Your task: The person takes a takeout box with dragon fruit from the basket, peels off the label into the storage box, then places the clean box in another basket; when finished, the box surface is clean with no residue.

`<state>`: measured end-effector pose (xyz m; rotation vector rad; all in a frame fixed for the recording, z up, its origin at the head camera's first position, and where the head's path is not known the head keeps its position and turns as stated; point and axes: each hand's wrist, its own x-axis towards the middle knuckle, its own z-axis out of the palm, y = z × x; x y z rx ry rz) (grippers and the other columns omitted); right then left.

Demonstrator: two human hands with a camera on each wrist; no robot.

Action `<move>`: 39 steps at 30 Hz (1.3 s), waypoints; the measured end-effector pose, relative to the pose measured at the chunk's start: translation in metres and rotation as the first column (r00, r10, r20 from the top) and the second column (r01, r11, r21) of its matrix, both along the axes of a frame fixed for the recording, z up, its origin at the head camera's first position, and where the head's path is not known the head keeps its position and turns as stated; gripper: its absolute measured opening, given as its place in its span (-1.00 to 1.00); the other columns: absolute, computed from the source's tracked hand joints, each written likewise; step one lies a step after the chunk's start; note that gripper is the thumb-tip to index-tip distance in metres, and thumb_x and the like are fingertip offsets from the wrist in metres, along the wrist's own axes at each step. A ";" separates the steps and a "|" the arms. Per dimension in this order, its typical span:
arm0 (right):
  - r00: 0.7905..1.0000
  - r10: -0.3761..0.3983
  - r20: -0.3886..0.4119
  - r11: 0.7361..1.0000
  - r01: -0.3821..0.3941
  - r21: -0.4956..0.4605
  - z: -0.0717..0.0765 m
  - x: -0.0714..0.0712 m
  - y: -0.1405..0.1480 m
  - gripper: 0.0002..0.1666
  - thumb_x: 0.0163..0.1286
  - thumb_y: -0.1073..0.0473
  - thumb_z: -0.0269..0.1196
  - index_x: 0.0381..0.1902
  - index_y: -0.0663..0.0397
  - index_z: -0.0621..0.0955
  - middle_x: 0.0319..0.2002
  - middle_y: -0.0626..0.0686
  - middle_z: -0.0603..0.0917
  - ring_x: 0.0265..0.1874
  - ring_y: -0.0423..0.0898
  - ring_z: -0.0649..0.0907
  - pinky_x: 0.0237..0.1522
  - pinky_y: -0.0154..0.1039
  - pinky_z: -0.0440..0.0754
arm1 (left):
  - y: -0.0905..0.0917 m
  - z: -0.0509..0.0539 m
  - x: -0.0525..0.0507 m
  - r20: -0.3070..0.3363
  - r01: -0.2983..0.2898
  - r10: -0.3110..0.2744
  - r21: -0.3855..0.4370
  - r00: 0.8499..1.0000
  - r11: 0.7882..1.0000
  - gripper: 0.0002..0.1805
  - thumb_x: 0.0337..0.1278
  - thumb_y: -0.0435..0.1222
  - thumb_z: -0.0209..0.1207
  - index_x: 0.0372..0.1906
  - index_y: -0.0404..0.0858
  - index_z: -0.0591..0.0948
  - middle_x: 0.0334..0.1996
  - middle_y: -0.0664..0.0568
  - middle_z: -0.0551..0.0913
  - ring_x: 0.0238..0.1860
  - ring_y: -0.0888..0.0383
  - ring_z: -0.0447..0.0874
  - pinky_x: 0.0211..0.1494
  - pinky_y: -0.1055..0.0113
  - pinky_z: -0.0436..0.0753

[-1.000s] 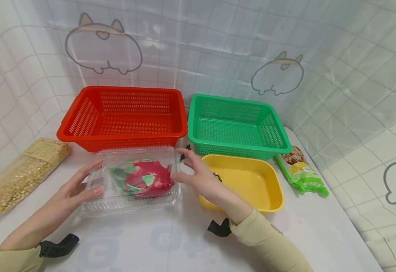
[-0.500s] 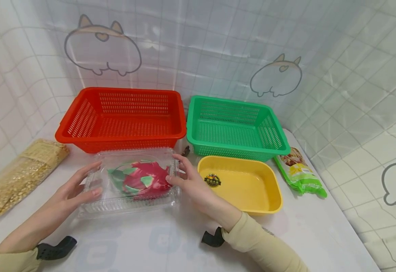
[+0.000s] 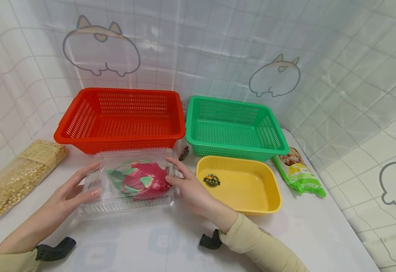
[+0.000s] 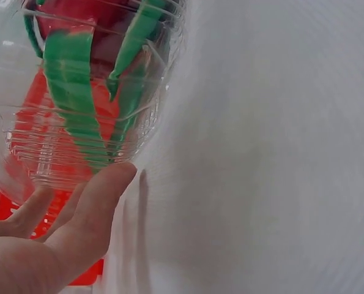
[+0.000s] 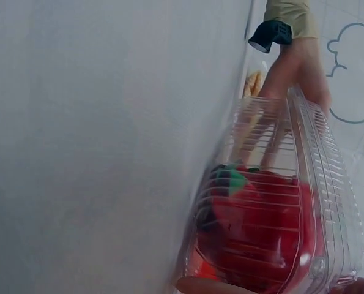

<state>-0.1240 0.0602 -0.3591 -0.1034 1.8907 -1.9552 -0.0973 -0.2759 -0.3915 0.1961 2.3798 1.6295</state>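
lies between left hand and right hand: one clear ribbed rectangular plastic box, long axis left to right, just near of one red perforated plastic basket. touched on left by spread fingers, flanked on right by extended forefinger and thumb; with neither hand nearer, neither curled round. contains one pink, green-scaled oval dragon fruit. also count one green perforated plastic basket far right, one yellow rectangular plastic tub nearer, one clear bag of golden kernels left, one green printed packet right, one small dark object near the basket gap.
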 end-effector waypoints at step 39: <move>0.999 -0.004 0.035 0.992 0.008 -0.124 0.027 -0.002 0.018 -0.35 0.46 0.24 0.13 0.42 -0.43 0.41 0.56 -0.11 0.05 0.54 0.06 0.00 0.42 0.43 0.08 | 0.006 0.005 0.005 -0.184 0.181 -0.111 0.426 0.977 0.886 -0.23 0.42 -0.50 -0.27 0.63 -0.01 -0.11 0.61 0.10 -0.19 0.41 0.19 0.15 0.13 0.32 0.63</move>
